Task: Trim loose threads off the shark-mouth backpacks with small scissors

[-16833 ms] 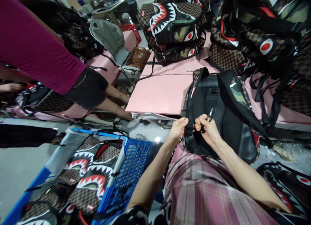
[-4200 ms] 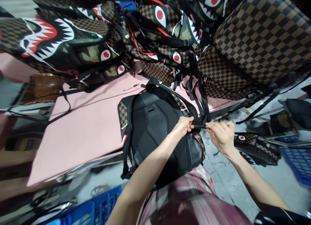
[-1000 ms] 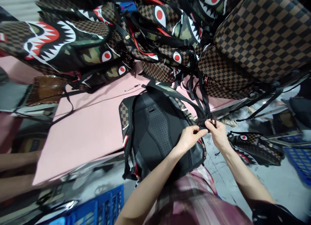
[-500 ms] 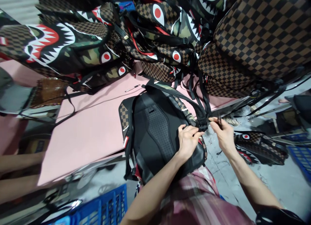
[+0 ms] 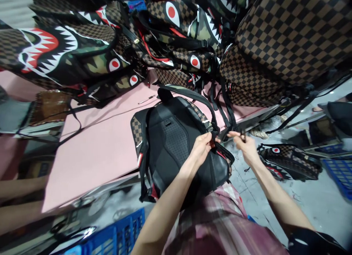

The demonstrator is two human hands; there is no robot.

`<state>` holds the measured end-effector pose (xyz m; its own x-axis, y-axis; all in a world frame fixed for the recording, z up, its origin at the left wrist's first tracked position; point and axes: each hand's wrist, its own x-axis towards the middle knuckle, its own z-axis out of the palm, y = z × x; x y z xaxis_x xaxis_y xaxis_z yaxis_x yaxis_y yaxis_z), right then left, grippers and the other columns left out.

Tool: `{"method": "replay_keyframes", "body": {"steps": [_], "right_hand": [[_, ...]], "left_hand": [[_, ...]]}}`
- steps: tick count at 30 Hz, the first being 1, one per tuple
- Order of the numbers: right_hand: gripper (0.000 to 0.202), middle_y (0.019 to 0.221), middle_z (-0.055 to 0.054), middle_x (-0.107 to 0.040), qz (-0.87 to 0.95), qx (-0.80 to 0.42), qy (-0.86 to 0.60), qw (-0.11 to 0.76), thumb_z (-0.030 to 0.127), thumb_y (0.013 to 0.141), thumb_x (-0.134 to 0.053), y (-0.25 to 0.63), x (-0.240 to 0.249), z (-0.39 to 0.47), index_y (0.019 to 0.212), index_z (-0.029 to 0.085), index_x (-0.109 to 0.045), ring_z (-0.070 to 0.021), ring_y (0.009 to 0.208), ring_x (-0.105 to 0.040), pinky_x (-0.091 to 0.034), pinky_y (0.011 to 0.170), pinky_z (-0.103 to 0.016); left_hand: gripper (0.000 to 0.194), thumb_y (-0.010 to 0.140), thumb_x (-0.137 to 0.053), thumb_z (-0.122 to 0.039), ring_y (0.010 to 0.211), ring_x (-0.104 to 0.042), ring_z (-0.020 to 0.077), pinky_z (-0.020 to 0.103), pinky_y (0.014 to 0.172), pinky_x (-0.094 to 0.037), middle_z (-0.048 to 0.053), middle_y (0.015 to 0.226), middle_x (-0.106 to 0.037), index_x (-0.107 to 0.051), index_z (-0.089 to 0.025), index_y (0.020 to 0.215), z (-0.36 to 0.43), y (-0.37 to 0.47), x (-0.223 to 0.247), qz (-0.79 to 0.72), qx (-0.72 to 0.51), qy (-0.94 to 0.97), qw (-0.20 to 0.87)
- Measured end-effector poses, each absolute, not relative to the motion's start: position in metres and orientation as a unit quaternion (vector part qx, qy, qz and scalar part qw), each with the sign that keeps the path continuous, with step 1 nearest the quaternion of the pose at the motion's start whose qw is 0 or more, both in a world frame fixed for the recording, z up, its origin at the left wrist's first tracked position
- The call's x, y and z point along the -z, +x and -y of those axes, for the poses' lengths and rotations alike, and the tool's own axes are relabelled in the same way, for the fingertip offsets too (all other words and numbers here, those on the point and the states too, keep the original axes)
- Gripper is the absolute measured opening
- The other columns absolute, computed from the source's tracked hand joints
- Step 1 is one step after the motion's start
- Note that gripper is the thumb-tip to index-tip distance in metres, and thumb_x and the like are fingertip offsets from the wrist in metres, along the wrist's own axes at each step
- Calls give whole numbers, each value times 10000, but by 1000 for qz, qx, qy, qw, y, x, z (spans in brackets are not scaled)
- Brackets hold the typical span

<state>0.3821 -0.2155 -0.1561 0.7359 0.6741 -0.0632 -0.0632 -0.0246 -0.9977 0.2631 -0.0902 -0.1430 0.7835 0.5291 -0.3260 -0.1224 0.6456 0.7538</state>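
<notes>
A black backpack (image 5: 176,145) with brown checkered sides lies back-up across my lap and the edge of a pink table (image 5: 101,145). My left hand (image 5: 202,148) pinches its right shoulder strap (image 5: 192,99) at the lower buckle end. My right hand (image 5: 244,146) is just to the right, apart from the strap, fingers closed on small thread snips whose dark tips stick out above the fingers.
Shark-mouth and checkered backpacks (image 5: 264,46) are piled high at the back and right of the table, straps dangling over its edge. One more backpack (image 5: 288,161) lies on the floor at right. Blue crates (image 5: 121,233) stand at lower left. Another person's legs show at far left.
My left hand has shifted up and taken the strap's end near the buckle. My right hand has come off the strap and drifted slightly right, still holding the snips.
</notes>
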Motion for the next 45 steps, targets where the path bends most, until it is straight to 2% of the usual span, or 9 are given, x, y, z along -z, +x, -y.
{"method": "replay_keyframes", "body": {"steps": [5, 14, 19, 22, 25, 28, 32, 40, 45], "right_hand": [[305, 1050, -72, -646, 370, -237, -703, 560, 393, 701, -664, 353, 184, 222, 928, 191, -685, -226, 965, -595, -448, 870, -355], [315, 844, -52, -693, 397, -244, -843, 267, 366, 749, -585, 396, 199, 330, 1021, 218, -647, -253, 776, -637, -464, 703, -337], [393, 745, -53, -647, 118, -295, -831, 457, 454, 572, -724, 424, 207, 424, 824, 164, -643, -178, 627, -574, -461, 581, -284], [368, 523, 63, -453, 30, -301, -675, 673, 532, 669, -642, 405, 180, 413, 787, 188, -584, -45, 365, -250, -370, 427, -232], [323, 482, 91, -371, 30, -344, -546, 763, 496, 698, -645, 388, 148, 370, 741, 190, -550, -21, 369, -103, -295, 373, -193], [328, 472, 87, -359, 28, -366, -522, 770, 447, 682, -689, 379, 126, 341, 649, 184, -496, -18, 384, -102, -285, 371, -183], [340, 542, 65, -440, 39, -378, -522, 764, 469, 639, -725, 374, 117, 332, 702, 198, -528, -27, 393, -181, -389, 450, -227], [402, 487, 90, -272, 16, -358, -569, 740, 504, 644, -705, 358, 116, 315, 621, 184, -464, -29, 403, -121, -190, 358, -183], [374, 470, 84, -297, 72, -378, -577, 721, 500, 648, -698, 354, 124, 318, 633, 181, -502, -48, 417, -203, -276, 427, -222]], "left_hand": [[317, 645, -746, -374, 558, -560, 92, 207, 585, -437, -11, 577, -561, -597, -99, 695, 92, 271, 147, -269, -198, 311, 890], [214, 723, -689, -276, 552, -603, 112, 207, 550, -458, 41, 580, -633, -623, -72, 726, 89, 275, 142, -351, -223, 305, 857], [211, 713, -693, -271, 546, -600, 116, 236, 586, -483, 41, 574, -633, -623, -73, 702, 91, 278, 147, -349, -217, 312, 856], [203, 695, -699, -275, 582, -605, 109, 239, 639, -486, 33, 613, -638, -628, -85, 715, 96, 282, 148, -351, -232, 360, 833], [218, 679, -689, -240, 729, -636, 126, 246, 716, -482, 56, 810, -673, -644, -108, 847, 104, 280, 144, -363, -219, 434, 795], [255, 700, -649, -246, 867, -615, 137, 255, 794, -465, 58, 952, -656, -633, -144, 933, 116, 262, 132, -386, -310, 540, 681], [136, 764, -583, -269, 739, -582, 104, 203, 699, -464, 10, 805, -643, -647, -175, 839, 155, 235, 112, -343, -337, 668, 568], [263, 646, -701, -247, 655, -590, 122, 194, 512, -487, 15, 747, -613, -566, -158, 853, 237, 259, 116, -276, -8, 548, 790], [160, 705, -635, -216, 413, -428, 21, 95, 346, -303, -33, 581, -485, -516, -123, 759, 214, 268, 115, -286, 88, 266, 916]]}}
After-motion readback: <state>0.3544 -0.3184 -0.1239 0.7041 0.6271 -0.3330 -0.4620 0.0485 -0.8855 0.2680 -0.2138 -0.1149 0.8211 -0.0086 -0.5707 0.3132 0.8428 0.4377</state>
